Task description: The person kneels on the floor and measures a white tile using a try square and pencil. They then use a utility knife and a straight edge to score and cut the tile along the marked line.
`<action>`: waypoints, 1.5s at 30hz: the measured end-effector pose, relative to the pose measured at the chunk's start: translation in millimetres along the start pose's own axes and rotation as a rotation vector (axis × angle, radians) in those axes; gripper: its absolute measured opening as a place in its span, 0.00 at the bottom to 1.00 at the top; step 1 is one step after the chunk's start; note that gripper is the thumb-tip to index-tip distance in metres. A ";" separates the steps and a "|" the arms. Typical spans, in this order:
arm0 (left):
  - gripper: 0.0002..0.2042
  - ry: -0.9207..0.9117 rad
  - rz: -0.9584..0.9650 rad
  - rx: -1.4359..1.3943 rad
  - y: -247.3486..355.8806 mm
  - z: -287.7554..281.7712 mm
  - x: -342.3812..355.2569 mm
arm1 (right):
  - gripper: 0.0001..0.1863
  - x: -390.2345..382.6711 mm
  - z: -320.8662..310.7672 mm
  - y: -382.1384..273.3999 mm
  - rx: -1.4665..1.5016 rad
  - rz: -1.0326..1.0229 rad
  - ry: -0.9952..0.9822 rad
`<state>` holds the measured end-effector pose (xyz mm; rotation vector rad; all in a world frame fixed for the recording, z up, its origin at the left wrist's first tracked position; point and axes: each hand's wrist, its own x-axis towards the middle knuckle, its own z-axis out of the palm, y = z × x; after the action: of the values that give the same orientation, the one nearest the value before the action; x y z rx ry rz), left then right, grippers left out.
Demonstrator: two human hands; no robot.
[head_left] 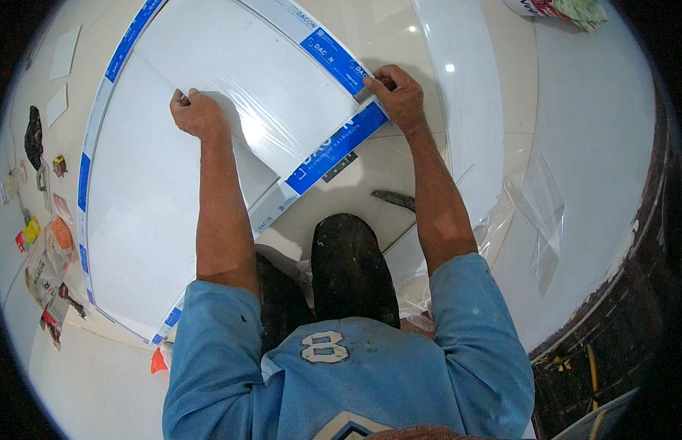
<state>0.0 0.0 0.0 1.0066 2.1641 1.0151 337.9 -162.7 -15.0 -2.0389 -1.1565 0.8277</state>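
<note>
A large white panel (pixel 157 198), edged by a frame with blue and white protective tape (pixel 348 139), lies on the floor in front of me. Over its upper half stretches shiny clear plastic film (pixel 264 121), creased and catching the light. My left hand (pixel 198 114) is above the panel's middle, thumb and fingers pinched together on the film. At the frame's right corner, my right hand (pixel 401 95) is closed, its thumb and curled fingers gripping the corner. The fingertips' far side is hidden there.
A dark, slim tool (pixel 394 199) and a black strip with holes (pixel 340 167) lie by my knee. Along the left are a tape measure (pixel 59 166), packets (pixel 44 268) and white pieces (pixel 65 53). Loose clear plastic (pixel 542 213) lies on the right, and a bag (pixel 557 10) sits far right.
</note>
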 end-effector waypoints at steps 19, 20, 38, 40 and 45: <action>0.23 -0.025 -0.185 -0.174 -1.1 -0.3 12.2 | 0.14 -2.1 0.4 1.7 0.039 0.009 0.017; 0.23 -0.023 -0.209 -0.250 -3.4 -1.2 13.7 | 0.14 -3.6 -0.5 1.6 0.021 0.032 0.012; 0.23 0.029 -0.220 -0.407 12.5 -12.4 17.2 | 0.17 -3.2 -3.1 -6.5 0.125 0.083 -0.047; 0.23 0.019 -0.239 -0.422 14.0 -10.5 12.0 | 0.17 -3.4 -1.1 -6.2 0.174 0.085 -0.039; 0.23 0.027 -0.241 -0.483 8.2 -6.1 5.4 | 0.17 -3.3 -0.5 -5.0 0.132 0.085 -0.013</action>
<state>-4.2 5.5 9.2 0.4966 1.8666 1.3449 334.5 -163.7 -10.2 -1.9880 -1.0005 0.9352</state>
